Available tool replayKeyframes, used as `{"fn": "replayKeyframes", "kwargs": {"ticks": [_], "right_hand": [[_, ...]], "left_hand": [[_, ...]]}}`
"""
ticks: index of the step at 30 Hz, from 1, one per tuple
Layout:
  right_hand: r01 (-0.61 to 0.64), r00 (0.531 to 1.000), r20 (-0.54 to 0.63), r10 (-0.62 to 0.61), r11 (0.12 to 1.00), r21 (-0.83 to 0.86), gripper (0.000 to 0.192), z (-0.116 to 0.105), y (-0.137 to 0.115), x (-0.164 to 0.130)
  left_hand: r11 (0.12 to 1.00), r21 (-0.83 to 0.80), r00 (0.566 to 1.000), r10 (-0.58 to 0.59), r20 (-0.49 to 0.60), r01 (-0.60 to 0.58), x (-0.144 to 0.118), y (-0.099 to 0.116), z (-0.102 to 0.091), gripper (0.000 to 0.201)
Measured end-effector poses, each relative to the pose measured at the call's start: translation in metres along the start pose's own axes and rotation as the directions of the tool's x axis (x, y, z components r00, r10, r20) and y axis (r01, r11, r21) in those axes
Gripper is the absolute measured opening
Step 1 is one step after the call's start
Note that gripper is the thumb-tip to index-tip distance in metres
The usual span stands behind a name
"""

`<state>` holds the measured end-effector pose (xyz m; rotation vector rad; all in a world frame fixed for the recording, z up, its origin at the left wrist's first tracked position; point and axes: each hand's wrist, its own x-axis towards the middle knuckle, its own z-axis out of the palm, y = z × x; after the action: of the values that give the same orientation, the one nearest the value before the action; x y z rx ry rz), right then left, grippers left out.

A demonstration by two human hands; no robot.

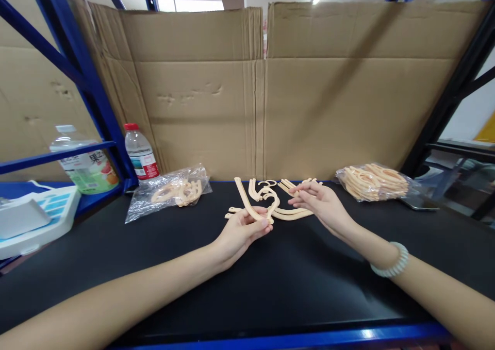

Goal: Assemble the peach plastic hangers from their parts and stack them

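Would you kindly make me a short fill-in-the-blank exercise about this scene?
1. The left hand holds a curved beige piece; the bracelet is on the person's ____ side.
2. The cap on the smaller bottle is coloured ____.
3. The brown panels behind the tabletop are made of ____.
Missing words: right; red; cardboard.

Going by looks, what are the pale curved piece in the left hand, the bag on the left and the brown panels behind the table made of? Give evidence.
Curved piece: probably plastic, smooth and satin; the even beige shows no clear grain, though wood isn't ruled out.
Bag: clear plastic film, glossy, with crinkled highlights.
Brown panels: cardboard, matte, likely corrugated, with straight fold creases.
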<state>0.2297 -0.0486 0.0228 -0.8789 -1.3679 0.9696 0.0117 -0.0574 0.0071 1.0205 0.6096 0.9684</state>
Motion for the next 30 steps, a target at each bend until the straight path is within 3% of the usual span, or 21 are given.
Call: {"fn": "replayKeyframes", "kwargs": {"ticks": [3,9,13,16,20,27,30], "right_hand": [[-0.131,0.991,0.029,0.128,0.969,0.209,0.026,0.019,-0.009,-0.021],[-0.209,0.977,0.034,0.208,0.934,0.289,0.023,0.034,-0.008,-0.038],[-0.215,0.97,-0.049,0.236,0.939,0.269,0.045,0.033,-0.002,-0.038],[-0.297,0.951,0.005,0.309,0.91,0.288,0.059,0.033,0.0,-0.038],[-0.38,0.922,0.189,0.337,0.879,0.288,0.037,0.033,0.003,-0.038],[-0.3,0.952,0.141,0.271,0.915,0.271,0.026,0.034,0.008,-0.035],[-0.301,0.95,0.175,0.26,0.912,0.278,0.022,0.036,0.006,-0.035]], "left_hand": [[1.0,0.006,0.999,-0.015,0.032,0.015,0.0,0.001,-0.001,0.029],[0.999,0.031,0.997,-0.036,0.072,0.034,0.0,0.002,-0.003,0.025],[1.0,0.021,0.997,-0.025,0.079,0.023,0.001,0.0,-0.005,0.024],[1.0,0.025,0.996,-0.004,0.085,0.002,0.002,-0.001,-0.006,0.021],[0.999,0.05,0.996,-0.011,0.085,0.006,0.001,-0.001,-0.005,0.019],[0.995,0.103,0.995,-0.015,0.099,0.005,0.001,0.002,-0.004,0.019],[0.992,0.123,0.996,-0.023,0.081,0.013,0.001,0.002,-0.004,0.02]]}}
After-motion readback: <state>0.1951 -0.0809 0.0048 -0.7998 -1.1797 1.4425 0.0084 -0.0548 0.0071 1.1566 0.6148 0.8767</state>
